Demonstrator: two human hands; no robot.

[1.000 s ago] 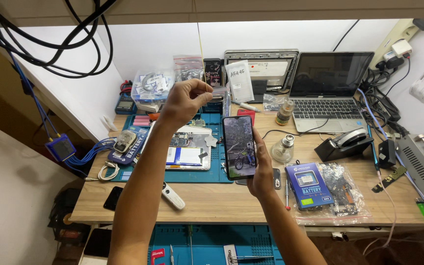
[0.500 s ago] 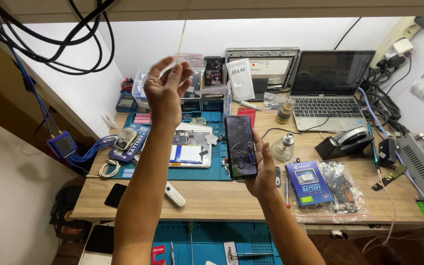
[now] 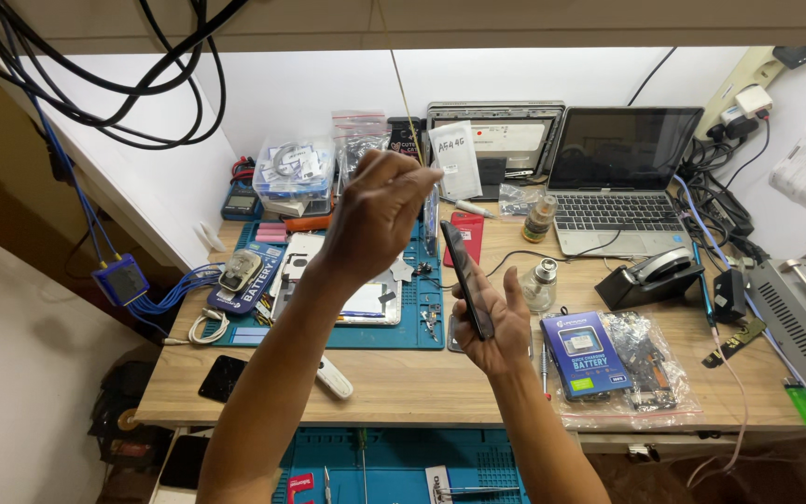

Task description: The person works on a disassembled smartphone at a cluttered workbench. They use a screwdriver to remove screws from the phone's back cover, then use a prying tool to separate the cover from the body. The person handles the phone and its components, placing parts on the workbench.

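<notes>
Head view, looking down on a cluttered wooden workbench

Right hand raised over the bench, palm up, fingers partly spread and curled under a dark smartphone; phone turned nearly edge-on, tilted, top end away from the body, cradled between thumb and fingers

Left hand lifted higher, just left of the phone's top end, thumb and fingertips pinched together on a thin pale strip running straight up from the pinch to the top edge of the frame; whether the strip's lower end touches the phone: cannot tell

Below the hands, a blue work mat with a white opened device and small parts lying on it

Red phone shell at the mat's far right corner, small glass bottle just right of the held phone, blue battery box beside a crinkled clear bag of parts

Open laptop at the back right, black tape dispenser in front of it

Clear plastic tub of cables at the back left; white remote-shaped item near the front edge, partly behind the left forearm; black cables hanging overhead on the left
</notes>
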